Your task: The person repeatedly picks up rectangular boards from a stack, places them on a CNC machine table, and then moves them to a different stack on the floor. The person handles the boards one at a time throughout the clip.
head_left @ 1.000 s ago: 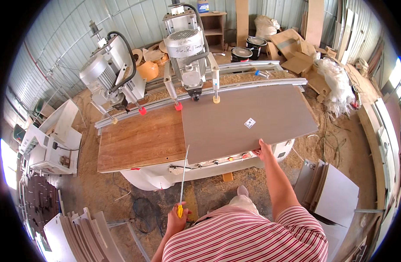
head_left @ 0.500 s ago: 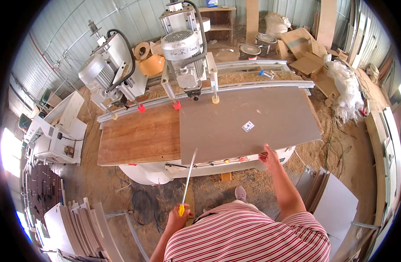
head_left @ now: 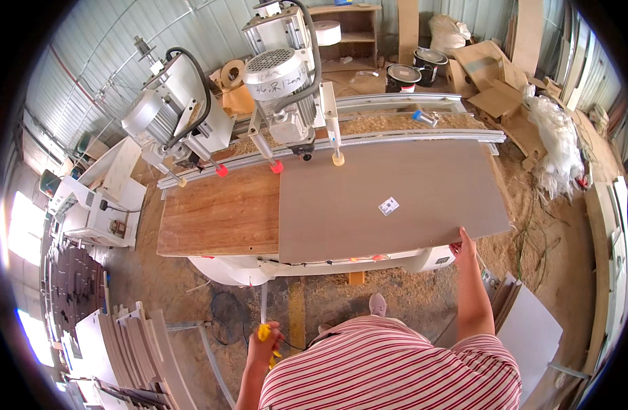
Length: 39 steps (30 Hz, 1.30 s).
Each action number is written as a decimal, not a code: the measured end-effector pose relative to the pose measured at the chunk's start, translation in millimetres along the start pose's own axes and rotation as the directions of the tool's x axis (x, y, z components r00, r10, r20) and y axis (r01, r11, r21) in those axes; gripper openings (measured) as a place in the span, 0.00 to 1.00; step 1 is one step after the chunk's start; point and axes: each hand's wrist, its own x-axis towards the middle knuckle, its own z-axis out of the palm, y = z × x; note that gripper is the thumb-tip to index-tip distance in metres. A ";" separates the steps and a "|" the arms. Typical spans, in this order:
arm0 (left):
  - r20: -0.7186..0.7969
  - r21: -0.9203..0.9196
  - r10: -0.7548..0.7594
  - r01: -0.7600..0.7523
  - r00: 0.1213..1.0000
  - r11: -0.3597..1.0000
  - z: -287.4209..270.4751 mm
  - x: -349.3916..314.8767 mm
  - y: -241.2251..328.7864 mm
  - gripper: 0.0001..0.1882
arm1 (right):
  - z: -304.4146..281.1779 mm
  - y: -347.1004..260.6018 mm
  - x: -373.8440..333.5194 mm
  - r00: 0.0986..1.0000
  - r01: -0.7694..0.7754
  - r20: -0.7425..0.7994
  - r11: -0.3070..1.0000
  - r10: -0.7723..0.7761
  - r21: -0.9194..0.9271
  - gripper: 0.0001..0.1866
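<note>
My left hand (head_left: 261, 348) is low, in front of the machine, closed round an air blow gun (head_left: 264, 333) with a yellow body and a long, thin metal nozzle. Its nozzle points away from me, toward the machine's front. A flat grey-brown board (head_left: 355, 184) with a small white label lies on the machine's wooden table (head_left: 218, 215). At the board's front edge, near its right corner, my right hand (head_left: 466, 246) grips it with the thumb at the edge; the other fingers are mostly hidden.
Two drilling heads with motors (head_left: 280, 75) (head_left: 150, 116) stand over the table's far side, with red and cream-tipped rods. Board stacks lean at lower left (head_left: 116, 348) and lower right (head_left: 529, 328). Paint buckets (head_left: 403, 77), cardboard (head_left: 498, 99) and plastic wrap (head_left: 554, 143) lie behind; sawdust covers the floor.
My right hand has slid right along the board's front edge. My left hand has drawn the blow gun down and left, so its nozzle no longer reaches over the board.
</note>
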 end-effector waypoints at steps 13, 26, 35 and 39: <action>-0.042 0.054 0.085 -0.083 0.995 0.995 22.9 14.8 11.7 0.14 | -6.6 3.4 10.5 0.998 -0.065 0.020 0.998 0.065 0.018 0.18; 0.147 0.189 0.037 -0.065 0.988 0.980 -11.5 23.9 -12.9 0.14 | 140.3 112.9 -112.5 0.958 -0.257 0.152 0.963 0.242 0.083 0.21; 0.046 0.131 -0.107 0.100 0.993 0.986 -81.4 9.4 -44.7 0.14 | 283.7 226.7 -201.6 0.846 -0.477 0.336 0.869 0.413 0.134 0.19; 0.023 0.036 -0.132 0.131 0.991 0.991 -109.5 -2.8 -50.8 0.14 | 336.1 264.9 -239.0 0.849 -0.500 0.298 0.847 0.436 0.183 0.19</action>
